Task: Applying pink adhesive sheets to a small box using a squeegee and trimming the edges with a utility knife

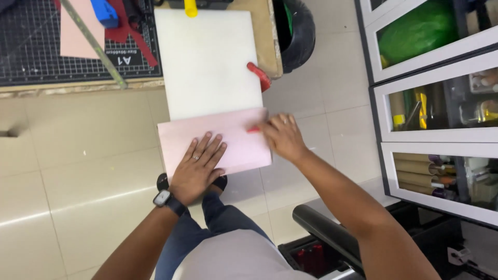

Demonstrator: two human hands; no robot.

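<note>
**Open floor to the left, cabinets close on the right**

The white board [207,62] juts past the desk's [264,36] front edge, its upper face bare. A red clamp [259,75] sticks out at the board's right edge. On the desk's left part, a cutting mat [31,57] carries a ruler [93,44] and scraps. Glass-fronted cabinets [436,103] wall the right; tiled floor [78,171] lies open left.

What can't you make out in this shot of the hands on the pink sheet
Head view:
- Red tool: mostly hidden inside the right hand; kind unclear.
- Pink sheet: partly covered by the left hand.
- Yellow handle: cut off by the top edge.
- Cabinet contents: blurred behind glass.
</note>
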